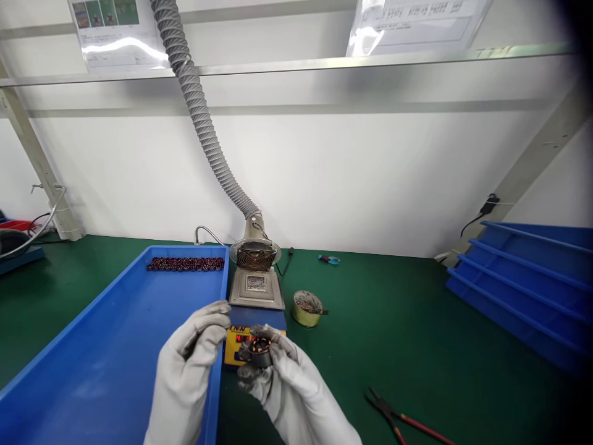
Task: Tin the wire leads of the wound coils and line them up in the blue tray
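Note:
My right hand, in a white glove with blackened fingertips, grips a small motor stator. This part is a dark ring with copper wire ends showing at its top. My left hand, also gloved, is raised just left of it, above the rim of a blue tray. Its thumb and fingers are pinched together; whatever they hold, if anything, cannot be made out. Behind the stator stands a heating unit with a metal top and a yellow front with red digits, partly covered by my right hand.
Rows of dark reddish round parts line the tray's far end. A round tin with grey residue stands right of the heater. Long-handled pliers, small blue cutters and stacked blue trays lie rightward. An exhaust hose hangs overhead.

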Available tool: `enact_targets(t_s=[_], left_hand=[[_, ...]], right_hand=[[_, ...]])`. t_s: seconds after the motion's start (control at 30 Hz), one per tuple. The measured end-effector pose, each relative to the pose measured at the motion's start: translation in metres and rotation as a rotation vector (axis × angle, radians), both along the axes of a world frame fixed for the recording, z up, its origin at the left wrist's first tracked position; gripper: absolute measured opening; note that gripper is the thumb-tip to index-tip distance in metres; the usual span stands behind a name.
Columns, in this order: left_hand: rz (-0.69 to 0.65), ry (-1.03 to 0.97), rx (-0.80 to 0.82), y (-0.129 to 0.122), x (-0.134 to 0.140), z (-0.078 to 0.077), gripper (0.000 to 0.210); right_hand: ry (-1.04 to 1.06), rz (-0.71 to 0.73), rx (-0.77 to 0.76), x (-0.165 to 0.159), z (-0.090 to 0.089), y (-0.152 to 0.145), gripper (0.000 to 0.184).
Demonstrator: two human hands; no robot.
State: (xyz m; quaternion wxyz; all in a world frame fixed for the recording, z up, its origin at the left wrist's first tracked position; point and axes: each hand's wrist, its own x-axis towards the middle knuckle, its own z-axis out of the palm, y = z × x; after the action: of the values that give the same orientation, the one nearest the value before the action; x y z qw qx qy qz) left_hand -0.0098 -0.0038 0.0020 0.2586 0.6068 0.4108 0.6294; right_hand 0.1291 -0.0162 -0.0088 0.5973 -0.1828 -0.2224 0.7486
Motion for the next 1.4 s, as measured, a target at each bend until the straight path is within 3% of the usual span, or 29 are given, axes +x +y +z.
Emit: enact_targets(t_s=[0.07,0.17,0.3,0.4,0.5,0.67,0.77,0.83,0.93,1.03,1.13,1.23,1.33,1.4], left_hand=[[-0.032,0.13,-0.01,-0.003,0.0,0.0,0.018],[-0.113,0.415,0.089,-0.006,0.007,0.003,0.045],[-0.035,0.542,0.295,-0.006,0.014,0.007,0.036],[-0.03,0.503,0.433,-0.001,0.012,0.007,0.032],[-0.064,0.409,0.465,0.002,0.008,0.008,0.022],[-0.153,0.1,0.296,-0.003,0.005,0.006,0.008],[-0.081,-0.146,0.23,-0.005,0.0,0.005,0.011],[-0.06,-0.1,0.158,-0.005,-0.001,0.006,0.012],[-0.115,0.267,0.053,-0.006,0.004,0.007,0.042],[-0.112,0.399,0.15,-0.006,0.012,0.007,0.042],[-0.166,0.376,0.263,-0.004,0.012,0.008,0.035],[-0.248,0.294,0.24,0.001,0.006,0.005,0.028],[-0.251,0.072,0.168,0.003,0.003,0.001,0.013],[-0.192,-0.099,0.104,0.002,0.003,0.001,0.014]], right_hand=[[0.057,0.059,0.026,-0.001,0.006,-0.005,0.025],[0.126,0.089,0.064,-0.003,0.012,-0.007,0.015],[0.179,0.137,0.022,-0.002,0.011,-0.004,0.013],[0.16,0.147,-0.016,-0.001,0.007,-0.004,0.018],[0.081,0.127,0.01,-0.003,0.004,-0.005,0.022],[-0.072,0.086,0.096,-0.007,0.001,-0.007,0.03],[-0.1,0.048,0.116,-0.004,0.0,-0.006,0.026],[-0.116,0.003,0.121,-0.002,-0.003,-0.005,0.023],[-0.137,-0.068,0.132,-0.001,-0.009,-0.004,0.02],[-0.162,-0.094,0.147,-0.001,-0.014,-0.004,0.014],[-0.167,-0.04,0.136,-0.002,-0.016,-0.004,0.017],[-0.155,0.012,0.115,-0.003,-0.015,-0.004,0.025],[-0.133,0.05,0.102,-0.005,-0.014,-0.004,0.029],[-0.111,0.064,0.094,-0.006,-0.014,-0.004,0.031]])
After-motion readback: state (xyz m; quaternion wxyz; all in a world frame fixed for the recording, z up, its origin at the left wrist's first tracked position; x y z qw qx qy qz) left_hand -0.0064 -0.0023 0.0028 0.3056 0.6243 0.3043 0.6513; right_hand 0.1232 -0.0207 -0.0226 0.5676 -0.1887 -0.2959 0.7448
